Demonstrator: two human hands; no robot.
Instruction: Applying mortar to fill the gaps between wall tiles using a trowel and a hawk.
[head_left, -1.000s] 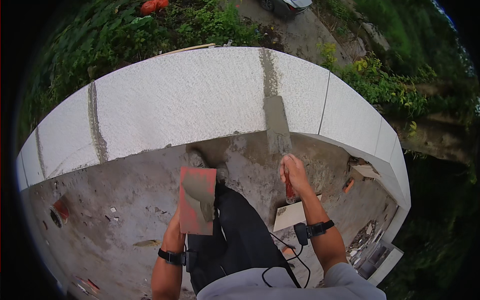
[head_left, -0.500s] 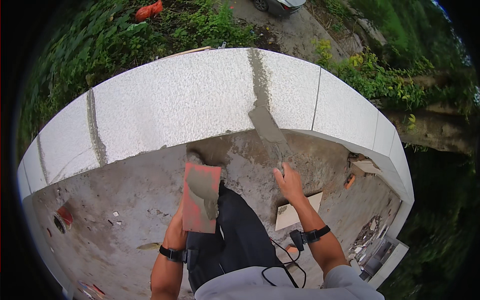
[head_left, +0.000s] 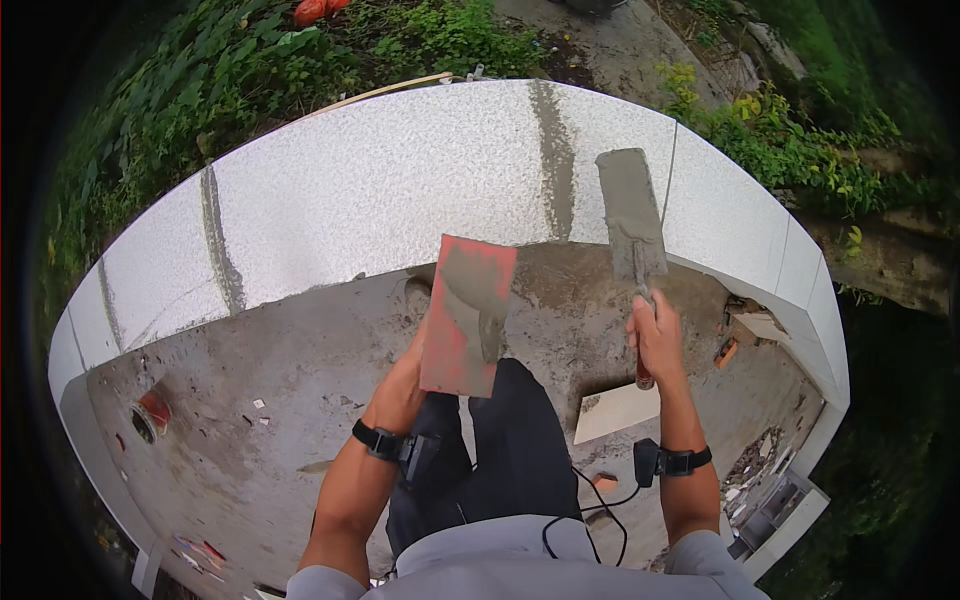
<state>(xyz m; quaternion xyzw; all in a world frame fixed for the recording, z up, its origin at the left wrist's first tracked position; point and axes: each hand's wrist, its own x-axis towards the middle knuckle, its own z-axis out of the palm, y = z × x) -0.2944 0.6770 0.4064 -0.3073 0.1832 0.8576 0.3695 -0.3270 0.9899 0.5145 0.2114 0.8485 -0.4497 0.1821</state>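
My left hand (head_left: 410,368) is beneath a red rectangular mortar board (head_left: 436,355), gripping it from below; the board covers most of the fingers. Grey wet mortar (head_left: 474,282) lies on the board's top, heaped toward its right edge. In my right hand (head_left: 656,336) is a rectangular plastering trowel (head_left: 630,195), held by its reddish handle, its blade coated in mortar. That blade points away from me, over the white wall (head_left: 420,165) just right of a vertical joint (head_left: 556,165) covered with a grey mortar band. I cannot tell whether the blade touches the wall.
Farther left, the curved-looking wall has another mortared joint (head_left: 218,240). On the dirty concrete floor (head_left: 330,370) lie a pale board (head_left: 615,412), a brick (head_left: 726,352) and a red bucket (head_left: 152,412) on its side. Plants (head_left: 240,120) grow beyond the wall. A cable (head_left: 625,530) hangs near my right forearm.
The trowel has left the lower end of the mortared joint and moved right and away from me, turning more upright. My left hand has brought the mortar board forward, nearer the wall.
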